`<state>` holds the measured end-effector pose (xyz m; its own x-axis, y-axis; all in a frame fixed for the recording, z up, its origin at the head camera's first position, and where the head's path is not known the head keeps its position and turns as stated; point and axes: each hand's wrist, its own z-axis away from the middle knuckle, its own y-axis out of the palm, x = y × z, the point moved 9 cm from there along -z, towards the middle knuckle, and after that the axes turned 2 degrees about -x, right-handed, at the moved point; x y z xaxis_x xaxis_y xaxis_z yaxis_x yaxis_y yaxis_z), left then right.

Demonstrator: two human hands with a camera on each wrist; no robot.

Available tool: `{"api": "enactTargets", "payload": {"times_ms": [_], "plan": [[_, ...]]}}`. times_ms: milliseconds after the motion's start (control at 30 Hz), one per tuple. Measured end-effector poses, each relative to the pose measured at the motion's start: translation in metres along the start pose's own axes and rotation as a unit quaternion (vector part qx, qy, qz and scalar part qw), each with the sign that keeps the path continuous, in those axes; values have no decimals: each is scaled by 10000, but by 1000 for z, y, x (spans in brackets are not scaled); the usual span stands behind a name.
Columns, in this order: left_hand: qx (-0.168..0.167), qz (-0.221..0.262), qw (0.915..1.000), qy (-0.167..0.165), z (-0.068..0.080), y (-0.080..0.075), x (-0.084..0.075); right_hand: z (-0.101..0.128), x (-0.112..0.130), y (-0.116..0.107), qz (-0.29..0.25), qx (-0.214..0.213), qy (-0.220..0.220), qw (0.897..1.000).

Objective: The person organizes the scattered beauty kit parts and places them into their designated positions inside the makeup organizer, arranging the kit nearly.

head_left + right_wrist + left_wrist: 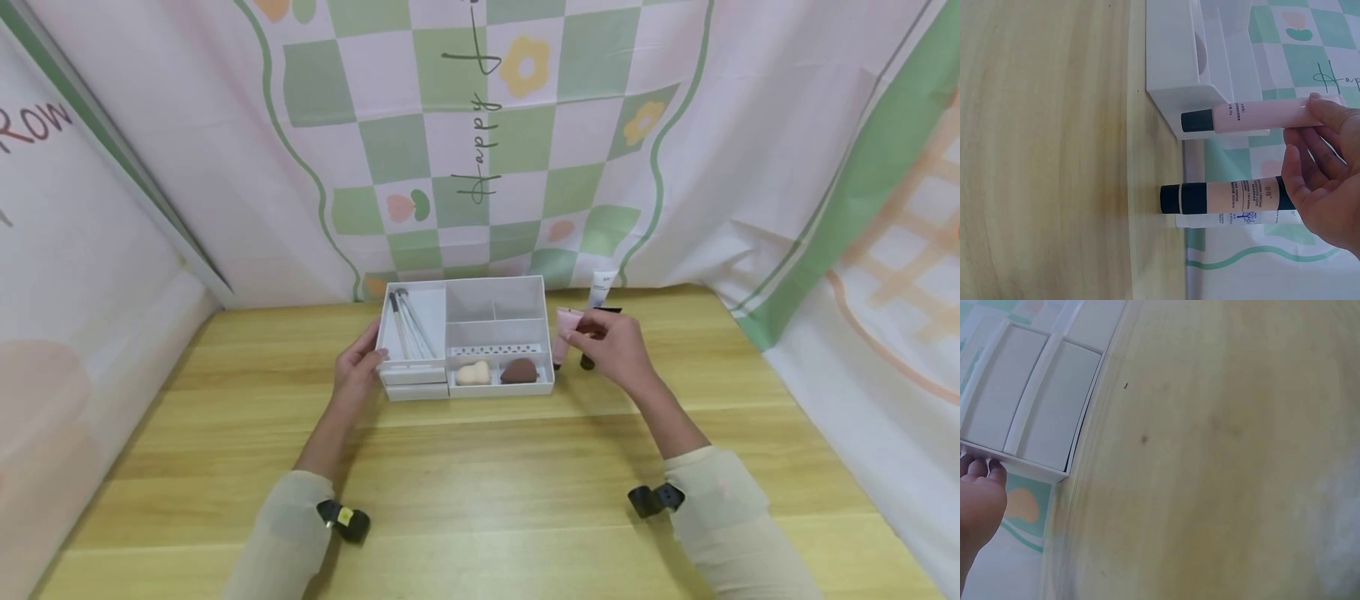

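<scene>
Head view: pink tube [564, 332] stands upright, cap down.

**Wooden table, cloth-hung walls**

A light wooden table [480, 467] with plank-like grain fills the foreground. Behind it hangs a pink cloth backdrop [480, 142] with green-and-white checks, flowers and script lettering. Similar pale printed cloths [862, 208] drape both sides. The light is soft and even.

You've got a beige sponge [472, 372] & a brown sponge [519, 371] side by side in the front slot, w/ brushes [408, 327] leaning in the left one. Behind it all hangs a checked cloth [480, 133] w/ flowers, over the wood table [480, 492].
</scene>
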<state>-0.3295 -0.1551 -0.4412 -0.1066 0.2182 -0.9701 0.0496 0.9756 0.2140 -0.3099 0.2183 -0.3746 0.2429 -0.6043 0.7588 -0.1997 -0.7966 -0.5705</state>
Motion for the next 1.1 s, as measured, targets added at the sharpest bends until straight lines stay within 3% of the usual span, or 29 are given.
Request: {"api": "enactTargets", "payload": {"times_ms": [333, 867, 1100], "plan": [[20, -34, 10000, -83, -1, 0, 1, -3, 2, -4, 28, 66, 127, 9999], [-36, 82, 9999, -75, -2, -1, 2, -14, 21, -7, -64, 9, -343, 9994], [-51, 9, 10000, -65, -2, -1, 3, -18, 28, -9, -160, 66, -337, 9993]]}}
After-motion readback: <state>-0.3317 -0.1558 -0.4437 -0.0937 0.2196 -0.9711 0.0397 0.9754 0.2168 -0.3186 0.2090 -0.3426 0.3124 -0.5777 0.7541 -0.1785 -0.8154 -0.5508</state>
